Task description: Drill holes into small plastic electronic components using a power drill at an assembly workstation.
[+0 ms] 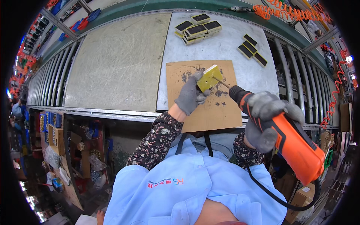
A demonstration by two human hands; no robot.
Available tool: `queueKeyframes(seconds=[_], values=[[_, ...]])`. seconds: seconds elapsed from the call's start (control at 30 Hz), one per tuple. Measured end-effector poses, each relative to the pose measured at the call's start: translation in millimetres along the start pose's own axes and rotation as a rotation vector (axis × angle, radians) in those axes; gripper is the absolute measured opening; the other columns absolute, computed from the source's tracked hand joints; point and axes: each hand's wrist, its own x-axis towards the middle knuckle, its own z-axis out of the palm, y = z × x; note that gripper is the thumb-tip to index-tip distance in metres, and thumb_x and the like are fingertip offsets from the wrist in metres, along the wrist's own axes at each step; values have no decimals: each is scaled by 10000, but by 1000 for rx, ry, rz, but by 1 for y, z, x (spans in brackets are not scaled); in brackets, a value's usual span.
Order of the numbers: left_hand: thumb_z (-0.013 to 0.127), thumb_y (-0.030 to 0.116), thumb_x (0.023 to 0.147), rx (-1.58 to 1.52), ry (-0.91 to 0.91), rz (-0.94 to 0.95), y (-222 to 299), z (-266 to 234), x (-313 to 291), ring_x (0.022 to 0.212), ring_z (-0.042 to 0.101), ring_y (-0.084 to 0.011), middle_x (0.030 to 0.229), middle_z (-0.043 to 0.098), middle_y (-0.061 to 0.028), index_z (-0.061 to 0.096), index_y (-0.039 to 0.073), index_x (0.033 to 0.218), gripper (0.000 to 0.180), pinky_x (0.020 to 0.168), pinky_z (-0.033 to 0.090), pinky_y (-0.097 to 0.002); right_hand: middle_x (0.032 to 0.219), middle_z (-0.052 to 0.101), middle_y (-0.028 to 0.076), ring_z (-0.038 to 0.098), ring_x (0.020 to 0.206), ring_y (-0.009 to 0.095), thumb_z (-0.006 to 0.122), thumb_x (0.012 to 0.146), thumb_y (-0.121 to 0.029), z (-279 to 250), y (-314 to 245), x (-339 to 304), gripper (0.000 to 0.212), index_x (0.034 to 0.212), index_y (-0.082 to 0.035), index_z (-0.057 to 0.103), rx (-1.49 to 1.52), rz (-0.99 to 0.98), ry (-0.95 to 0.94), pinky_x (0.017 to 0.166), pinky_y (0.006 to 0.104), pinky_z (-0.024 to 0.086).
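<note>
- My left grip [188, 95], in a grey glove, is closing around the lower left part of a yellow block [206, 80], fingers and thumb pressing on its sides.
- That block is standing tilted above a cardboard sheet [204, 118], its yellow face turning toward my right side and its white edge showing along the top.
- My right grip [268, 107], also gloved, is wrapping around the handle of an orange and black power drill [300, 146].
- The drill bit [222, 82] is pointing up and left, its tip meeting the yellow face; how deep it is going, I cannot tell.
- A black cable [264, 189] is curving from the drill's rear end down past my blue shirt [165, 195].
- The cardboard is lying on the bench [116, 63], overhanging its near edge and carrying dark smudges.
- Beyond it, a pile of black-topped blocks [197, 30] is sitting on the bench, and four dark-topped pieces [248, 48] are resting farther right.
</note>
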Motion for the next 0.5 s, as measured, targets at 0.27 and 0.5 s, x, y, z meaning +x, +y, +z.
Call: queueKeyframes(seconds=[0.27, 0.5], values=[[470, 474, 834, -95, 81, -68, 3, -24, 0, 360, 278, -45, 636, 506, -57, 487, 55, 1006, 453, 346, 245, -180, 591, 433, 16, 428, 439, 106, 597, 793, -295, -9, -21, 10, 402, 1055, -45, 423, 7, -118, -182, 438, 278, 370], [684, 45, 693, 754, 210, 602, -14, -12, 4, 781, 577, -114, 857, 553, -71, 448, 21, 1073, 448, 635, 493, -228, 637, 445, 10, 455, 470, 112, 583, 798, -282, -37, -25, 15, 479, 1173, -56, 388, 19, -6, 51, 466, 297, 421]])
